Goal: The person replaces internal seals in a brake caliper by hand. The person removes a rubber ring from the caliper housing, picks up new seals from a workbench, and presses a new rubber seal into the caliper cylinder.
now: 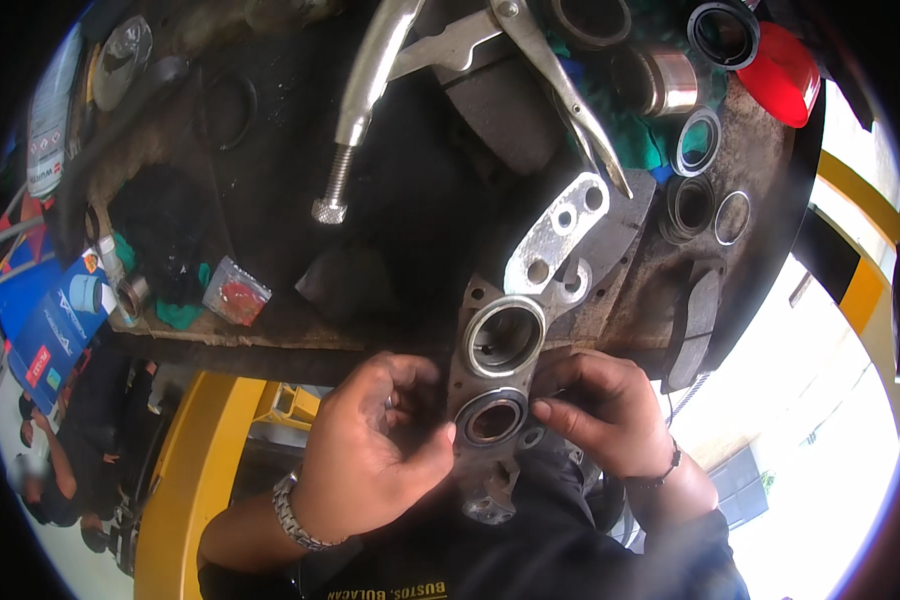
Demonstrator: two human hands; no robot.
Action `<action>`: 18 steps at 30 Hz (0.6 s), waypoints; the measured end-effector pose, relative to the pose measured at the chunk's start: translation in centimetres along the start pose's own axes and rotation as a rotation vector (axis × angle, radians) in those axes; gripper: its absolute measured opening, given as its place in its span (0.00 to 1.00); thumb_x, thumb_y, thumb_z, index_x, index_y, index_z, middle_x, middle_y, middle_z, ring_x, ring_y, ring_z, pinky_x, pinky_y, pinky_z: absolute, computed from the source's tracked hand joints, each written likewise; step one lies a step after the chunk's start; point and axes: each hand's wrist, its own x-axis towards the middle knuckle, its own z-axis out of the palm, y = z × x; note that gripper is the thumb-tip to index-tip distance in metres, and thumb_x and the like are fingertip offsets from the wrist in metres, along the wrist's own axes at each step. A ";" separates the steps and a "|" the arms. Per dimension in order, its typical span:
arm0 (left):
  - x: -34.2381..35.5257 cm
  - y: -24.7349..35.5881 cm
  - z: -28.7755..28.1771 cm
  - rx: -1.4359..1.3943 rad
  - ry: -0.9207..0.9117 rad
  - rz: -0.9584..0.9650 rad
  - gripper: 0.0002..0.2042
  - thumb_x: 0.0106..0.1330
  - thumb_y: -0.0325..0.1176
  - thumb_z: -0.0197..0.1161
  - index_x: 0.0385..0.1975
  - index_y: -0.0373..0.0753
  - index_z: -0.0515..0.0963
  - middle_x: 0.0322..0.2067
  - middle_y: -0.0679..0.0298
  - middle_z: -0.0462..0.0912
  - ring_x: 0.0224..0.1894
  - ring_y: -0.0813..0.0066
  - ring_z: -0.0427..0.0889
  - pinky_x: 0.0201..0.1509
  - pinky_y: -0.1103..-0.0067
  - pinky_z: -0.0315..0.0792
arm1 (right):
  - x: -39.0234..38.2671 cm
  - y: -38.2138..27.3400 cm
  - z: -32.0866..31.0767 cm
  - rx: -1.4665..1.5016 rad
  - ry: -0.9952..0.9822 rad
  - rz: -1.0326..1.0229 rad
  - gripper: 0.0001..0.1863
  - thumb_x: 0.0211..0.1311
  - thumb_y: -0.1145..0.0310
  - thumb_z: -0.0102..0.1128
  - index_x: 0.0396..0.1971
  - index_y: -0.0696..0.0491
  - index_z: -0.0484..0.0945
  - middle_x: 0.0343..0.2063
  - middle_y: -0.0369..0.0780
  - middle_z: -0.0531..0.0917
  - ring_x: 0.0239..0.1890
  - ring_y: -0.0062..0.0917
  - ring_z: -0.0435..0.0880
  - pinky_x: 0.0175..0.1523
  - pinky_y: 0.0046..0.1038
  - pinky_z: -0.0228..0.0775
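A blue carton (55, 325) with a red patch is sitting at the left edge below the desk (390, 230), and a small clear packet (235, 292) with something red inside is lying near the desk's front edge. A white tube-shaped container (52, 110) with a printed label is leaning at the far left, bent by the lens. A red plastic lid (785, 75) is resting at the top right corner.

Locking pliers (450, 60) are running out of the top edge — their jaws are cut off. The dark middle of the desk is hard to make out, and the rings and seals (700, 140) at the right are blurring into the grime.

The brake caliper (500, 350) — grey cast metal with two round bores, one shiny-rimmed, one dark — is hanging over the desk's front edge between both hands. The left hand (375, 450) is curling against its left side, fingers bent, and the right hand (610, 410) is pinching at the lower bore's rim. The hands are apart, one on each side of the caliper.
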 end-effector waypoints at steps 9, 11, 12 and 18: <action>0.5 0.7 -0.6 -0.063 -0.037 -0.075 0.18 0.56 0.22 0.73 0.44 0.28 0.74 0.41 0.59 0.80 0.39 0.79 0.84 0.40 0.82 0.80 | 0.9 -0.9 -1.0 -0.141 -0.065 -0.066 0.09 0.59 0.73 0.72 0.34 0.61 0.82 0.36 0.46 0.85 0.36 0.41 0.87 0.40 0.34 0.79; 0.7 0.5 -0.6 -0.063 -0.037 -0.072 0.17 0.56 0.22 0.74 0.43 0.28 0.74 0.40 0.59 0.80 0.38 0.80 0.85 0.39 0.82 0.81 | 1.0 -0.9 -1.1 -0.160 -0.078 -0.059 0.09 0.58 0.73 0.73 0.34 0.60 0.82 0.35 0.46 0.85 0.35 0.42 0.87 0.40 0.34 0.79; 0.8 0.7 -0.7 -0.038 -0.041 -0.074 0.17 0.56 0.23 0.74 0.41 0.28 0.75 0.39 0.59 0.81 0.37 0.79 0.86 0.39 0.82 0.81 | 1.0 -0.7 -1.1 -0.165 -0.081 -0.055 0.09 0.58 0.73 0.73 0.33 0.60 0.82 0.35 0.46 0.85 0.35 0.42 0.87 0.39 0.35 0.79; 1.8 2.1 -0.6 0.107 -0.040 -0.054 0.14 0.55 0.24 0.76 0.32 0.31 0.75 0.29 0.60 0.85 0.28 0.76 0.89 0.33 0.81 0.81 | 1.4 -1.4 -1.7 -0.189 -0.133 -0.036 0.09 0.57 0.72 0.73 0.33 0.60 0.84 0.34 0.46 0.86 0.36 0.43 0.87 0.40 0.35 0.80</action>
